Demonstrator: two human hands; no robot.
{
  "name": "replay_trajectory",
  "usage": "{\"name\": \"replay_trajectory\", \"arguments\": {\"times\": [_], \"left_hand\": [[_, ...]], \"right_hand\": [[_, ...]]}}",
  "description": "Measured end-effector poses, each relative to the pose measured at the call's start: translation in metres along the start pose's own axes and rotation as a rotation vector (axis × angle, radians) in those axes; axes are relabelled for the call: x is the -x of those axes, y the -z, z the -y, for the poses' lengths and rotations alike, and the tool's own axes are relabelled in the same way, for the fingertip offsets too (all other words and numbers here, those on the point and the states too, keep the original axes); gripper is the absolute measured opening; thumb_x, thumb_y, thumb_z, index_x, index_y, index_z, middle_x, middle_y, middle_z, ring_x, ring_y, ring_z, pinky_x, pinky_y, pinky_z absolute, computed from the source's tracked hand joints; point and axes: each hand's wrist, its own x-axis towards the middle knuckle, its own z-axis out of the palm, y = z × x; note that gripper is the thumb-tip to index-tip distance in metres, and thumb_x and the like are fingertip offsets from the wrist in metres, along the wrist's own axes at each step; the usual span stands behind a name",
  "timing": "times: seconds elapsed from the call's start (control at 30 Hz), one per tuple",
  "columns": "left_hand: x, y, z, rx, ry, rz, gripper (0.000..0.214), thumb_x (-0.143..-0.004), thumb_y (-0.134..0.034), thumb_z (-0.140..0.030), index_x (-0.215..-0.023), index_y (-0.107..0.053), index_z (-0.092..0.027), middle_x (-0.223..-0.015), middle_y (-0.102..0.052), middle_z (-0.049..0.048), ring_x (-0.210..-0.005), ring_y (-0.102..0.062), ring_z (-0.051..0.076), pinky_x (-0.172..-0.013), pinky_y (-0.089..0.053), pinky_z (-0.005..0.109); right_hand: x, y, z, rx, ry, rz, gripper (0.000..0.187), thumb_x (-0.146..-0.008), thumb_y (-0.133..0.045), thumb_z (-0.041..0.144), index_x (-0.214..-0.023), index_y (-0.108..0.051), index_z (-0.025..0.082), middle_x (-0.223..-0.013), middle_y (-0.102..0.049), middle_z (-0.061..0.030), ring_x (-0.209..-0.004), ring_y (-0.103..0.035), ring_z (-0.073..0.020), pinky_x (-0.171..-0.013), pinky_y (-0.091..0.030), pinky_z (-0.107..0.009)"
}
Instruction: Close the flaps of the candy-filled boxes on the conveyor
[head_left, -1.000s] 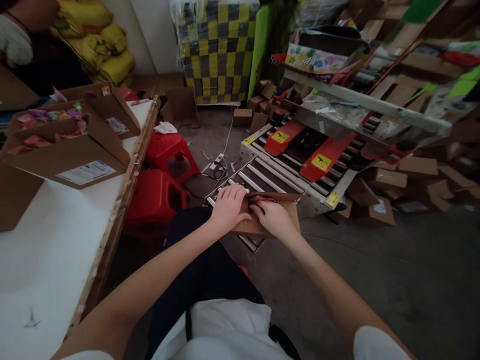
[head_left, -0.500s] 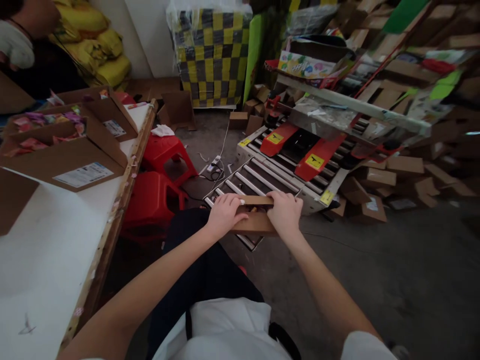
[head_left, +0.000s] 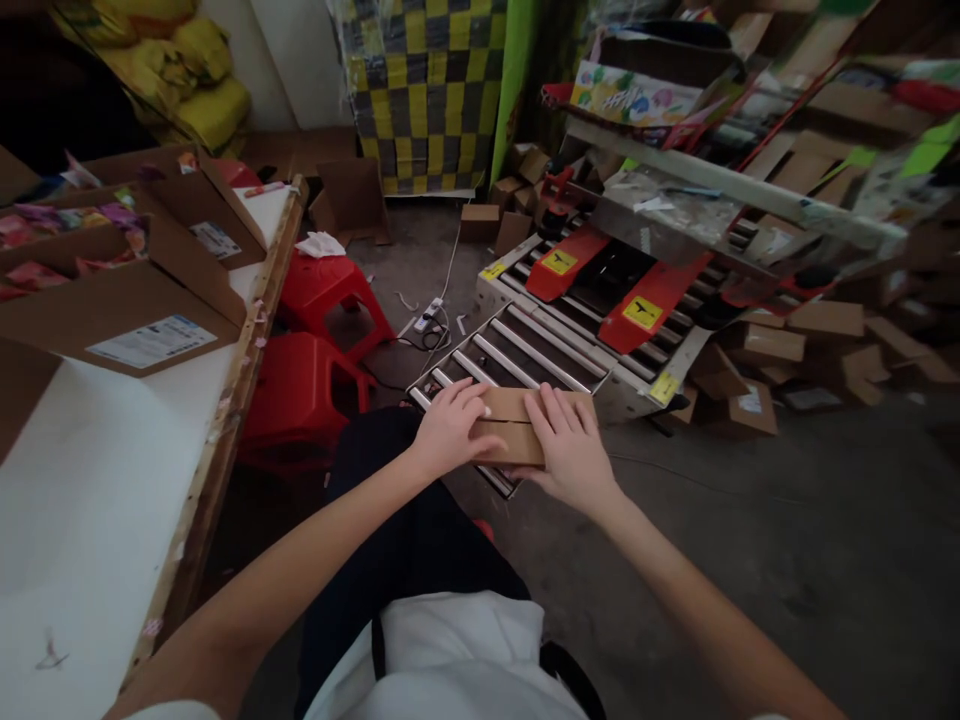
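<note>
Left hand (head_left: 450,428), right hand (head_left: 576,452) — fingers (head_left: 556,408) clamped on 1 carton (head_left: 508,443); white label (head_left: 151,340) on bigger box (head_left: 56,325) illegible.

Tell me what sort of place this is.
Probably a packing area in a workshop or warehouse: a roller conveyor stands ahead, cardboard boxes lie heaped at the right, and open cartons of colourful packets sit on a white table.
</note>
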Motion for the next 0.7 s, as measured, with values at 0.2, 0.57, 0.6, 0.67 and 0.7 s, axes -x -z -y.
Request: {"name": "replay_trajectory", "arguments": {"times": [0.2,0.57,0.6,0.67,0.7], "left_hand": [[0.002,-0.004,-0.021,-0.067,0.021,0.075,0.087,-0.050,-0.078,-0.058,-0.118,-0.047,-0.014,-0.133,-0.043,0.0185,-0.122,-0.040,0.037,-0.101,-0.035,0.051],[-0.021,-0.054,-0.066,-0.156,0.383,-0.146,0.057,-0.074,-0.060,-0.038,-0.123,-0.046,-0.012,-0.135,-0.041,0.0216,-0.120,-0.039,0.038,-0.096,-0.034,0.054],[-0.023,-0.052,-0.064,-0.148,0.396,-0.140,0.052,-0.076,-0.057,-0.034,-0.122,-0.046,-0.012,-0.135,-0.041,0.0214,-0.121,-0.039,0.037,-0.097,-0.034,0.054],[-0.025,-0.047,-0.057,-0.104,0.408,-0.108,0.050,-0.076,-0.057,-0.031,-0.121,-0.046,-0.012,-0.136,-0.041,0.0209,-0.124,-0.038,0.036,-0.098,-0.034,0.053],[-0.025,-0.044,-0.053,-0.061,0.383,-0.077,0.055,-0.073,-0.061,-0.031,-0.122,-0.045,-0.012,-0.137,-0.040,0.0207,-0.125,-0.037,0.036,-0.099,-0.034,0.053]], "right_hand": [[-0.022,0.005,-0.043,-0.057,0.150,0.086,0.096,-0.066,-0.073,0.046,-0.145,-0.024,0.018,-0.152,-0.019,-0.0159,-0.138,-0.021,-0.0335,-0.110,-0.021,-0.052],[-0.019,-0.003,-0.018,-0.314,-0.060,0.022,0.072,-0.090,-0.037,0.044,-0.148,-0.003,0.021,-0.154,-0.010,-0.0127,-0.141,-0.010,-0.0291,-0.109,-0.022,-0.055],[-0.019,-0.008,-0.012,-0.292,-0.107,-0.020,0.074,-0.089,-0.037,0.049,-0.148,-0.003,0.019,-0.154,-0.010,-0.0145,-0.141,-0.009,-0.0306,-0.109,-0.019,-0.057],[-0.023,-0.015,-0.003,-0.233,-0.168,-0.071,0.081,-0.086,-0.039,0.055,-0.148,-0.007,0.014,-0.153,-0.012,-0.0180,-0.141,-0.008,-0.0328,-0.109,-0.015,-0.058],[-0.025,-0.017,-0.001,-0.208,-0.178,-0.077,0.085,-0.083,-0.041,0.058,-0.147,-0.010,0.012,-0.153,-0.013,-0.0194,-0.141,-0.009,-0.0336,-0.109,-0.015,-0.058]]}}
